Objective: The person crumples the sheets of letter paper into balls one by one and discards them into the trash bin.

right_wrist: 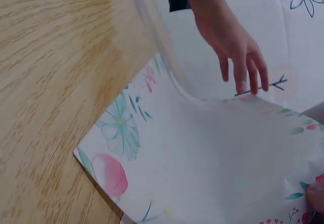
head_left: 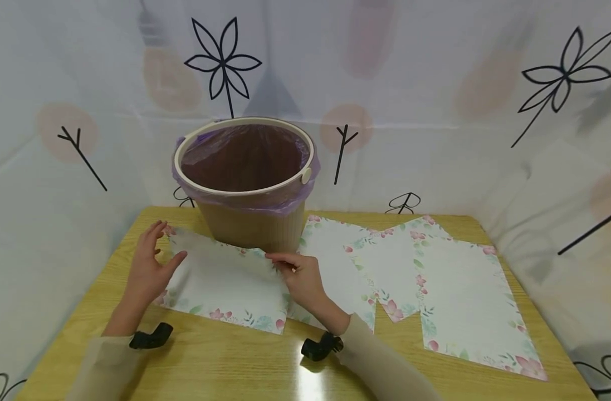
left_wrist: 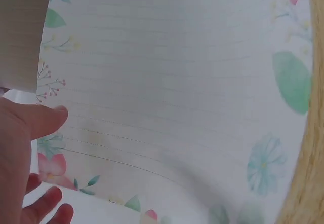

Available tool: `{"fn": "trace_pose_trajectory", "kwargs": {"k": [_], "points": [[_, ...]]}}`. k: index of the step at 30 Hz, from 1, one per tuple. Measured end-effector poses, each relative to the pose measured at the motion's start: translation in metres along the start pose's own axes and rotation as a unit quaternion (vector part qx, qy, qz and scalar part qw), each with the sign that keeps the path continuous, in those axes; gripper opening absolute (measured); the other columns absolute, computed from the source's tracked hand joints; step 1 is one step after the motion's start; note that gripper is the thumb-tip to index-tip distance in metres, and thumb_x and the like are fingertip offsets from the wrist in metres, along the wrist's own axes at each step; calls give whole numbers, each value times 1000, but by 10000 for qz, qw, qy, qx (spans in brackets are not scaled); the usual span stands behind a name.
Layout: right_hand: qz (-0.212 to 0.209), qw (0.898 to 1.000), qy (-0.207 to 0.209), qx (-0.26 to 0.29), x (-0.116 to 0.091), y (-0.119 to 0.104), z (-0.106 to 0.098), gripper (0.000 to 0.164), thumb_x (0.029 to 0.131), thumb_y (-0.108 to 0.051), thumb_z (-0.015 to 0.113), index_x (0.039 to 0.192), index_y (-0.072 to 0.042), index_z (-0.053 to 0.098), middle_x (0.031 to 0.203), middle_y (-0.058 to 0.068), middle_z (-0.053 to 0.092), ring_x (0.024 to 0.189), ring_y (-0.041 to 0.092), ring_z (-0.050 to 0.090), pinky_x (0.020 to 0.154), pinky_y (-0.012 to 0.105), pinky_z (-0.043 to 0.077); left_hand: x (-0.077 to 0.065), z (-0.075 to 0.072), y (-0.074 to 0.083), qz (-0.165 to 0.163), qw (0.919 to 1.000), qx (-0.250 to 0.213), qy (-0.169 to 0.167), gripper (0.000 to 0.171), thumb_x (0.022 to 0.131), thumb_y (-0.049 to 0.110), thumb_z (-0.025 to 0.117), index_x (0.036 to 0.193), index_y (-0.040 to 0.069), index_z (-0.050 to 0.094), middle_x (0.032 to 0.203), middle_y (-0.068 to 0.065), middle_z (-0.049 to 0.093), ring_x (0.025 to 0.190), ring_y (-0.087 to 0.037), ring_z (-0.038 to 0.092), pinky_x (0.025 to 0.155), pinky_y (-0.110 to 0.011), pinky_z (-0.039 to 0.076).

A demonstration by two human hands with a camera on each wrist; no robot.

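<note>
A sheet of floral-bordered letter paper [head_left: 225,284] lies in front of me, its far edge lifted and the sheet bowed. Faint ruled lines cross the paper [left_wrist: 152,82] in the left wrist view. My right hand [head_left: 302,278] pinches its far right corner between thumb and fingers. At the left edge, my left hand [head_left: 147,273] is spread, thumb apart from the fingers. In the right wrist view, the left hand's fingertips [right_wrist: 240,87] reach the paper's edge; whether they touch it I cannot tell.
Behind the sheet stands a brown bin [head_left: 255,223] with a purple liner bag [head_left: 285,205] and a pale rim ring [head_left: 307,147]. Several matching sheets [head_left: 475,301] overlap on the wooden table [head_left: 225,356] to the right. A patterned cloth [head_left: 435,156] hangs behind.
</note>
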State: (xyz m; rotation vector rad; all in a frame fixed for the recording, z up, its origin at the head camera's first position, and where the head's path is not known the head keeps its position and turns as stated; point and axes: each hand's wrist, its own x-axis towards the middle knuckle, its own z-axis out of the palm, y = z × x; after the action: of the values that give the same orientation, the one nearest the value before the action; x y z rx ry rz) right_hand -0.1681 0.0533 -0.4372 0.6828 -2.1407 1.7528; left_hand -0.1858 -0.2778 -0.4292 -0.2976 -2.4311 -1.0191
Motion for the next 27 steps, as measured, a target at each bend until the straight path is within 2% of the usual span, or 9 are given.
{"fn": "trace_pose_trajectory", "kwargs": {"k": [3,8,12,14,17,20,22,24,27], "points": [[-4,9999,115,-71,-1,2,-1,21,90,10,66,102,-2,78,97,10,75,86,26,72,72,38,58,-1,-2,-1,-112,9996,185,162,70,87,1,75,148,3,40,145,-24,41,124,-44,44,86,-60,44],[-210,9991,256,-249,0,4,3,17,89,8,69,96,-3,80,91,7,76,80,23,72,68,28,56,-4,-3,3,-130,9959,418,797,39,88,0,74,124,1,62,102,-14,61,90,-21,56,79,-23,45],[-633,9965,220,-500,-1,5,6,18,88,11,66,91,-1,79,92,9,76,81,22,73,65,24,55,-5,-4,12,68,9944,325,1002,21,86,-3,74,107,0,71,90,-11,70,79,1,56,71,-5,40],[-799,9941,254,-682,-1,5,8,21,87,13,65,89,-2,80,94,8,76,84,21,73,66,24,56,-6,-5,18,191,9958,190,873,18,85,-4,75,102,0,74,86,-11,72,76,7,56,69,-4,42],[-949,9904,323,-954,-1,4,9,23,86,15,64,86,-2,80,95,9,76,88,20,72,69,25,57,-8,-5,26,278,9978,151,577,15,84,-3,77,99,2,77,83,-10,74,73,6,58,66,-4,43],[-1075,9862,304,-1224,-2,4,10,21,86,13,66,85,-3,79,94,7,75,89,17,71,69,25,56,-12,-3,33,180,9994,-65,279,14,85,-2,76,98,4,77,84,-8,75,72,3,63,61,-8,46],[-1216,9826,265,-1376,-3,4,10,20,86,13,68,84,-3,79,93,5,75,88,16,71,71,25,56,-15,-2,39,90,9989,-460,37,14,86,-3,75,99,3,77,86,-9,75,73,1,66,59,-12,49],[-1355,9805,237,-1406,-3,4,11,19,85,13,68,84,-3,78,93,5,74,88,16,70,73,24,56,-17,-1,45,18,9944,-1031,-240,14,87,-5,72,99,1,75,86,-12,75,74,-2,69,61,-17,53],[-1552,9780,236,-1372,-4,3,11,20,85,14,68,85,-3,78,94,5,72,88,16,69,74,24,56,-19,3,55,-14,9811,-1804,-701,12,89,-7,69,99,-2,73,87,-13,74,76,-7,71,65,-22,56]]}}
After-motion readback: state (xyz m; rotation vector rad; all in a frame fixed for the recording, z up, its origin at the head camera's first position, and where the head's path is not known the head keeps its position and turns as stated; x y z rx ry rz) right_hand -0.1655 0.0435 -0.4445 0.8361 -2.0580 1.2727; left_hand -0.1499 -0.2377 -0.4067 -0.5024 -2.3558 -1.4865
